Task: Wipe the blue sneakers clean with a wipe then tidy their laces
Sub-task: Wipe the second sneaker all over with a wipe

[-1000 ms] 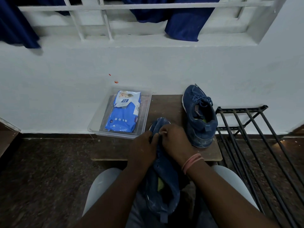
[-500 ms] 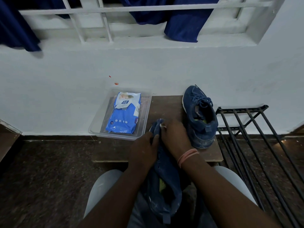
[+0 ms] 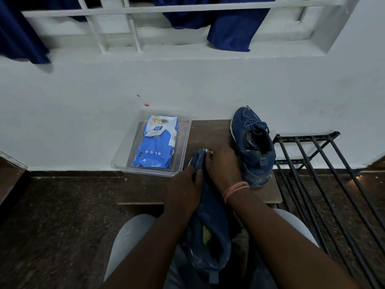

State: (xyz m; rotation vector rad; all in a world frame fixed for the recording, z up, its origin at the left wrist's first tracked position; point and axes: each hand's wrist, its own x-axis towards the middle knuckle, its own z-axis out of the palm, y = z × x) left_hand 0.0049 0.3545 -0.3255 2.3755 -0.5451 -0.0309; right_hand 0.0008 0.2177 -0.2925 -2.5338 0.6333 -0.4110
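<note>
Legible markings: the pack of wipes only.

The blue and white pack of wipes (image 3: 156,142) in the clear plastic tray (image 3: 123,161) carries a small dark logo patch near its top, its letters too small to read. A figure that looks like "72" stands near the lower left corner, beside a row of pale round icons. A barcode label sits on its right edge. No other text can be read.

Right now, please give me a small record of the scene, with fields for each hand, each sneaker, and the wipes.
left hand: holds the lap sneaker near its toe
right hand: presses a white wipe on the toe
lap sneaker: across the lap, toe on the wooden stool
second sneaker: on the stool, laced
pack of wipes: inside the clear plastic tray
</note>
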